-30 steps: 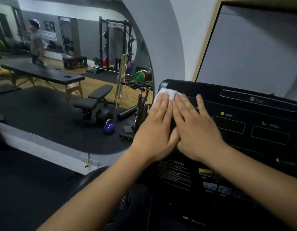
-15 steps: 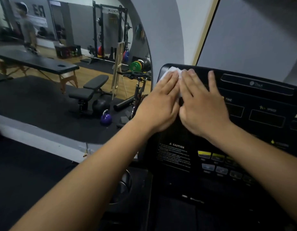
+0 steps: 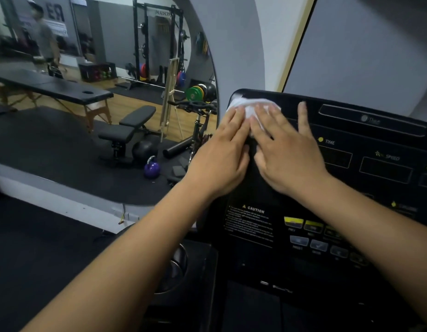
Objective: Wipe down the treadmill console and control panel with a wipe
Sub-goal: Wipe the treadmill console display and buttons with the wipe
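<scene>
The black treadmill console (image 3: 366, 178) fills the right half of the view, with TIME and SPEED windows and a row of yellow and grey buttons (image 3: 313, 231) lower down. A crumpled white wipe (image 3: 252, 106) lies at the console's top left corner. My left hand (image 3: 222, 152) and my right hand (image 3: 284, 152) lie side by side, fingers straight, both pressing the wipe flat against the panel. The fingertips cover the lower part of the wipe. My right thumb points up, apart from the other fingers.
A large arched mirror (image 3: 99, 92) on the left wall reflects a gym: a massage table, a bench, a purple kettlebell, a squat rack and a person. A cup holder (image 3: 176, 267) sits below the console's left side. A grey wall panel (image 3: 366, 49) rises behind the console.
Both hands have slid the wipe up the left side of the console to its top corner. More of the wipe now shows beyond the fingertips.
</scene>
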A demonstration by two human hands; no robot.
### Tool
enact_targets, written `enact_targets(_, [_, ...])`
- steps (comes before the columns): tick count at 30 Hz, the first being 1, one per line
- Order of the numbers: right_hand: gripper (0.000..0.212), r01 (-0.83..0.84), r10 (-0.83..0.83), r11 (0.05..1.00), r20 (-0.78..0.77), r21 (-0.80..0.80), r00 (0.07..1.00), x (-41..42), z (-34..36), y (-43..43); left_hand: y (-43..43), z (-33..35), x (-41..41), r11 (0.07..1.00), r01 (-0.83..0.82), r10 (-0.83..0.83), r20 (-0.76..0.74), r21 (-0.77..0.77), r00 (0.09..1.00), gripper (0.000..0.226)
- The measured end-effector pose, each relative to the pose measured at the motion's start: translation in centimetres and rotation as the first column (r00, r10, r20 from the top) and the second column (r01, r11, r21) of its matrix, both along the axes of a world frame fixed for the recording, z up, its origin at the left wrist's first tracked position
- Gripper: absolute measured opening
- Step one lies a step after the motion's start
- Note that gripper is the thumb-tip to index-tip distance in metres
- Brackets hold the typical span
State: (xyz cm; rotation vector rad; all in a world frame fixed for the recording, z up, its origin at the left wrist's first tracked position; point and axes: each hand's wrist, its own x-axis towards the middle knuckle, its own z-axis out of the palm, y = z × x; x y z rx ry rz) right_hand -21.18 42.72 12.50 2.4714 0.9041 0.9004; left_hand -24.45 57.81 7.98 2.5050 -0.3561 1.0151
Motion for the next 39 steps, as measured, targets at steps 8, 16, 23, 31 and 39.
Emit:
enact_targets(8, [0.066,-0.132,0.129,0.988,-0.037,-0.085,0.991,-0.9,-3.0,-1.9,-2.2,-5.1,-3.4,0.999,-0.012,0.015,-0.078,0.037,0.997,0.074])
enact_targets(16, [0.064,-0.072,0.072,0.997,0.011,-0.001,0.997,0.7,0.1,0.4,0.1,1.9,-0.4,0.996,-0.091,0.088,-0.13,-0.018,0.988,0.067])
enact_targets(23, [0.062,-0.143,0.142,0.99,-0.054,-0.021,0.988,-1.9,-3.4,-1.8,-0.8,-2.9,-3.7,0.994,-0.045,0.053,-0.077,0.101,0.996,0.072])
enact_targets(31, [0.059,-0.044,0.044,0.999,-0.011,0.002,0.999,-1.0,-0.7,-0.3,-1.1,2.1,-1.1,0.997,-0.059,0.064,-0.103,0.047,0.993,0.06])
enact_targets(39, [0.063,-0.067,0.068,0.998,-0.041,0.021,0.997,-1.3,-2.4,-2.2,-1.1,-0.9,-2.6,0.987,-0.133,0.138,-0.056,0.086,0.989,0.063])
